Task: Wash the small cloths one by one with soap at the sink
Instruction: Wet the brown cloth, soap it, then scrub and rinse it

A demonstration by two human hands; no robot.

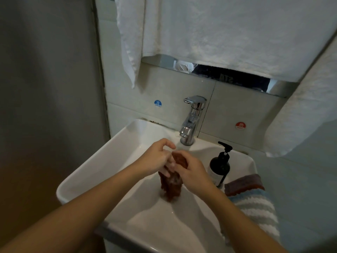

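A wet reddish-brown cloth (171, 185) hangs over the white sink (87, 170) basin, held up between both hands below the chrome tap (191, 121). My right hand (193, 172) grips the cloth's upper part, its fingers curled round it. Against the cloth's left side, my left hand (156, 159) pinches the fabric with curled fingers. Soap foam shows on the cloth's lower part. A black pump soap bottle (219, 165) stands on the sink's right rim. More small cloths lie there: a brown-and-purple one (244, 184) and a blue-and-white striped one (255, 210).
White towels (228, 33) hang over the mirror above the sink. Round cold (157, 103) and hot (240, 125) stickers sit on the tiled wall either side of the tap. A grey wall stands close on the left.
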